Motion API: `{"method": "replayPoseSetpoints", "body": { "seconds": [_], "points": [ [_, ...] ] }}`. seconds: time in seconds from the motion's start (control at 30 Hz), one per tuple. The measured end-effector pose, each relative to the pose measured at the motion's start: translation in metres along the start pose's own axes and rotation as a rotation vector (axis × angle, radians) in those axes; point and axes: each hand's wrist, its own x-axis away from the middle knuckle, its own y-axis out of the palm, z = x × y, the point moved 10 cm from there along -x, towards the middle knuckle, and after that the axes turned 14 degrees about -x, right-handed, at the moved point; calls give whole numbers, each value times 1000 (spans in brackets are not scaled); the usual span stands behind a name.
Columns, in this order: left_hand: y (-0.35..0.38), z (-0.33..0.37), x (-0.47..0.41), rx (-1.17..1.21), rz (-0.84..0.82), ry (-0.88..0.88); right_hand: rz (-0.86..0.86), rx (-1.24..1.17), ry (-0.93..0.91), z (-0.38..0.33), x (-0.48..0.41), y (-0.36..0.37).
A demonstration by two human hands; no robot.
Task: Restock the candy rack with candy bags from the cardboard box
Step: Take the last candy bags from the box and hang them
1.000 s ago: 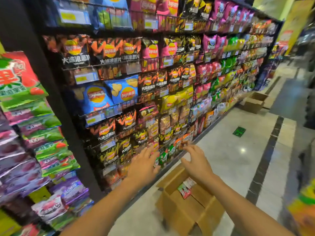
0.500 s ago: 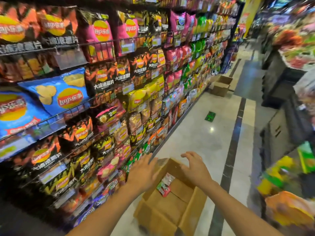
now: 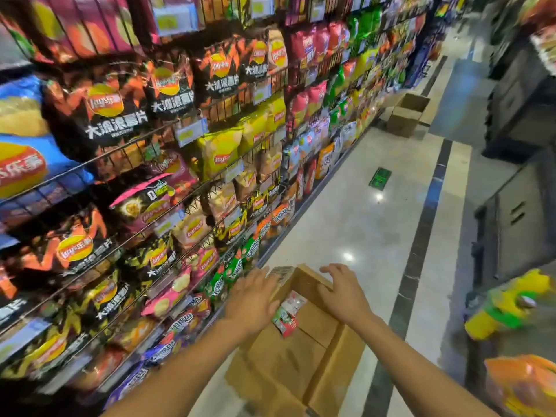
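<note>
The brown cardboard box (image 3: 301, 365) sits on the floor beside the black wire snack rack (image 3: 120, 155), red-and-green candy bags (image 3: 288, 313) inside. The left hand (image 3: 252, 299) and right hand (image 3: 343, 293), fingers spread and holding nothing, are at its top edges.

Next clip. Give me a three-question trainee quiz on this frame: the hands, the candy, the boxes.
1. True or false: the left hand and the right hand are both clenched into fists.
2. Where do the candy bags lie? A, in the left hand; B, inside the near cardboard box; C, in the right hand.
3. How many cardboard boxes are in view?

Key:
1. False. Both hands are spread open over the near cardboard box.
2. B.
3. Two: the near one and the far cardboard box down the aisle.
</note>
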Motion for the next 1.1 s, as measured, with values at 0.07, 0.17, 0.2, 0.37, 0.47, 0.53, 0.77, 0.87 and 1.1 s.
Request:
{"method": "replayPoseSetpoints", "body": {
  "seconds": [0.07,0.17,0.2,0.37,0.47,0.53,0.77,0.87,1.1],
  "points": [
    [24,6,-15,26,-18,-14,-32,-3,14,25,-20,14],
    [69,15,-38,65,-52,-44,-74,-18,26,67,-46,42],
    [87,16,-47,71,-68,-50,-81,-21,32,80,-55,52],
    [199,22,-90,105,-146,-40,-102,8,56,162,-93,122],
    [272,23,-113,116,-183,-50,-129,12,81,217,-112,174],
    [321,26,-126,132,-215,-51,-154,16,84,253,-122,211],
    [477,26,-167,247,-242,-20,-203,76,86,372,-156,337],
    [514,19,-188,380,-196,-53,-210,95,101,422,-173,389],
    [549,-5,-217,1248,-195,-349,-266,96,153,498,-214,499]
  ]
}}
